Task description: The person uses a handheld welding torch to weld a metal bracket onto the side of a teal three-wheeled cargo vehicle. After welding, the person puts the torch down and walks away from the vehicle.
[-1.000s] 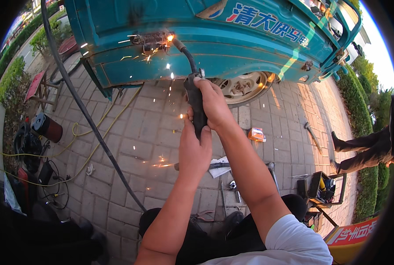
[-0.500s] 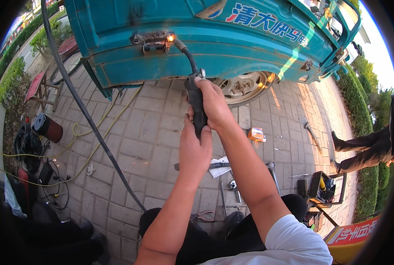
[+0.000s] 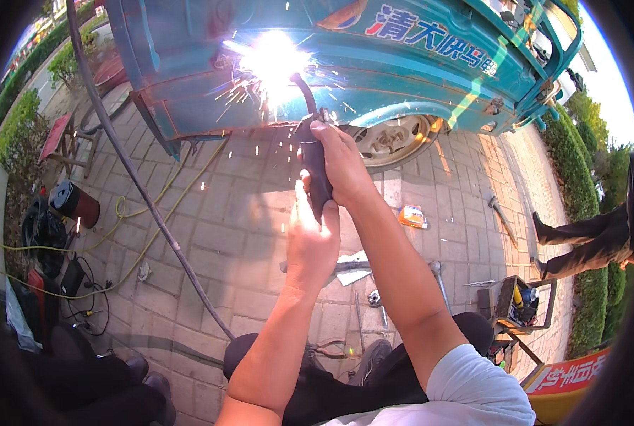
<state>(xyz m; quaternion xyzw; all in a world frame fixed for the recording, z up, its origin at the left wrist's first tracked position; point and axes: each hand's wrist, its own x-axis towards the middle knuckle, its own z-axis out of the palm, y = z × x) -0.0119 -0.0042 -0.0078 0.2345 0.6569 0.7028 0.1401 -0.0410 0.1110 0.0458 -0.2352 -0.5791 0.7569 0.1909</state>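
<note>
A black welding torch (image 3: 318,165) is gripped in both my hands, its curved neck pointing up at the side panel of a teal cargo vehicle (image 3: 374,78). My right hand (image 3: 340,160) wraps the upper part of the handle, thumb on top near the neck. Lower down, my left hand (image 3: 311,238) closes round the handle's rear end. At the torch tip burns a blinding white arc (image 3: 274,64), throwing sparks outward and down. The glare hides the tip and the metal fitting on the panel. Behind my right hand shows the vehicle's wheel (image 3: 395,142).
A thick cable (image 3: 154,206) runs down the left. Yellow cords (image 3: 164,234) cross the paving. Pliers (image 3: 335,349), a hammer (image 3: 503,220), an orange-and-white box (image 3: 413,216) and a toolbox (image 3: 523,302) lie around. One person's legs (image 3: 587,241) are at right, another's dark shoes (image 3: 150,380) lower left.
The small orange glow at the torch tip has become a bright white arc with flying sparks. Both hands keep nearly the same place on the torch.
</note>
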